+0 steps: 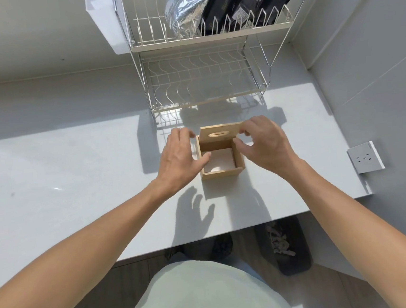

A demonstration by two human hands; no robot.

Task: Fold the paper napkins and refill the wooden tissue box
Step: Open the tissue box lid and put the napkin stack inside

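Wooden tissue box [223,171] stands on bench [76,191] between both hands. Left hand [181,156] open, fingers against box's left wall. Right hand [262,140] pinches slotted lid [220,133], half-slid over the box's far side.

Both bare forearms reach forward and converge. The left hand [176,156] lies palm down, fingers relaxed, thumb stretched toward the right. The right hand [263,143] has fingers curled, its fingertips pinching a lid [220,133].
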